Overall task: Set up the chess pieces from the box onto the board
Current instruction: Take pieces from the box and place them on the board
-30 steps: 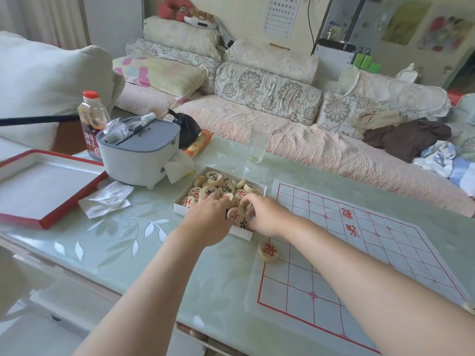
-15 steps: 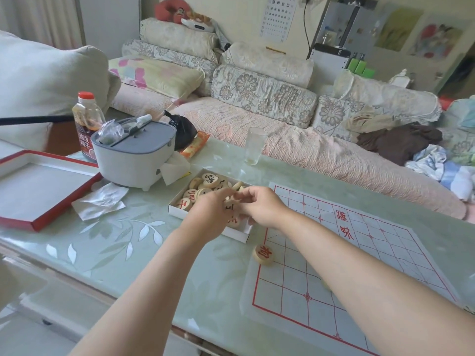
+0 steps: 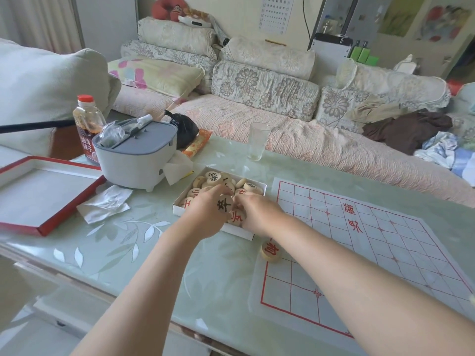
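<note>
A white box [image 3: 244,233] full of several round wooden chess pieces sits on the glass table, left of the paper board [image 3: 365,247] with red grid lines. My left hand [image 3: 205,214] is over the box and holds up a piece marked in black [image 3: 225,203], its face towards me. My right hand [image 3: 259,211] reaches into the box's near right part, fingers curled down among the pieces; whether it holds one is hidden. One red-marked piece [image 3: 271,250] lies on the board's near left edge.
A grey lidded appliance [image 3: 138,160] stands left of the box with crumpled tissue [image 3: 105,204] in front. A red-edged box lid [image 3: 43,194] lies far left, a sauce bottle [image 3: 87,124] behind it. An empty glass [image 3: 257,145] stands near the far table edge. A sofa runs behind.
My left hand has lifted a black-marked piece out of the pile and turned its face up. My right hand stays in the box. The view has shifted slightly.
</note>
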